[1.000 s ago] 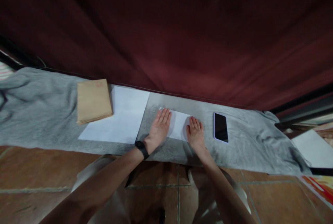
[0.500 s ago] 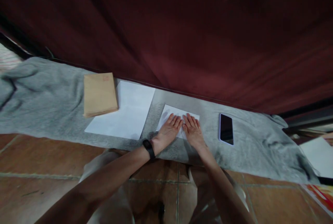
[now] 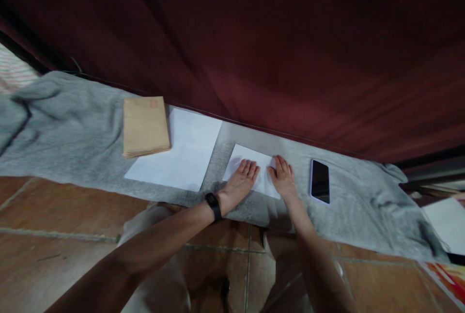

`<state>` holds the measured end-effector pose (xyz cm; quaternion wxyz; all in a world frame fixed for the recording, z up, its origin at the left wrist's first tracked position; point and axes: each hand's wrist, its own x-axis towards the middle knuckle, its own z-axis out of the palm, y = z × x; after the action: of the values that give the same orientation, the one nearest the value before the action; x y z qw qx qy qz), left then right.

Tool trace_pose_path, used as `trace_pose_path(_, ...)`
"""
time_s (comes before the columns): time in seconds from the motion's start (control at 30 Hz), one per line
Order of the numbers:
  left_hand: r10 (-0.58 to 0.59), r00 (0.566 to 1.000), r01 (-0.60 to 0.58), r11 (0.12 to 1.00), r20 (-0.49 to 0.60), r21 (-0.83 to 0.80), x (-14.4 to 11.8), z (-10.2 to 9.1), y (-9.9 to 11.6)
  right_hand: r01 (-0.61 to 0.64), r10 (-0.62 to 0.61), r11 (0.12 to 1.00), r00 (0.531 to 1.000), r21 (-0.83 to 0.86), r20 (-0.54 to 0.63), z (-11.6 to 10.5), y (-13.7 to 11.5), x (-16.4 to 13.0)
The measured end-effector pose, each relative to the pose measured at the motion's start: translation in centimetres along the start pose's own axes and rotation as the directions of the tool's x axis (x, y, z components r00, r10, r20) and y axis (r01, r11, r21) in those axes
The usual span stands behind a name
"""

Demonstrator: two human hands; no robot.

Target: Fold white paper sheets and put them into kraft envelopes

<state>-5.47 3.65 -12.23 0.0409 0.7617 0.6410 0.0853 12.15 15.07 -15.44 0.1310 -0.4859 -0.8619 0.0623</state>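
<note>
A small white sheet of paper (image 3: 264, 178), which looks folded, lies on the grey cloth (image 3: 90, 167) in front of me. My left hand (image 3: 241, 179) rests flat on its left part, with the fingers stretched out and a black band on the wrist. At the paper's right edge lies my right hand (image 3: 284, 177), fingers extended and slightly apart, covering that edge. Both hands press down from above and grasp nothing. The part of the paper under the palms is hidden.
Left of my hands lie larger white sheets (image 3: 181, 153), partly under a stack of brown envelopes (image 3: 145, 126). A phone (image 3: 320, 181) with a pale purple edge lies to the right. Behind the cloth hangs a dark red curtain (image 3: 232, 51). Below is a tiled floor (image 3: 65, 211).
My right hand has slid rightward across the paper to its right edge, away from my left hand. My left hand stays on the paper's left part. The whole view has shifted slightly.
</note>
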Motion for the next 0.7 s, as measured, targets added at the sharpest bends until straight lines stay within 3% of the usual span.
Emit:
trace_pose_path(0.23, -0.001, 1.000, 0.001, 1.000, 0.023, 0.007, -0.2, -0.3, 0.2, -0.047, 0.053, 0.998, 0.991, 0.051, -0.122, -0.2, -0.2, 1.0)
trace_pose_path(0.47, 0.010, 0.999, -0.011, 0.999, 0.049, 0.034, -0.3, -0.8, -0.4, -0.087, 0.092, 0.995, 0.991, 0.058, -0.100, -0.7, -0.4, 1.3)
trace_pose_path(0.7, -0.019, 1.000, 0.020, 0.999, 0.023, -0.041, -0.2, -1.9, -2.7, -0.149, 0.152, 0.987, 0.987, 0.061, -0.048, -1.3, -0.5, 1.7)
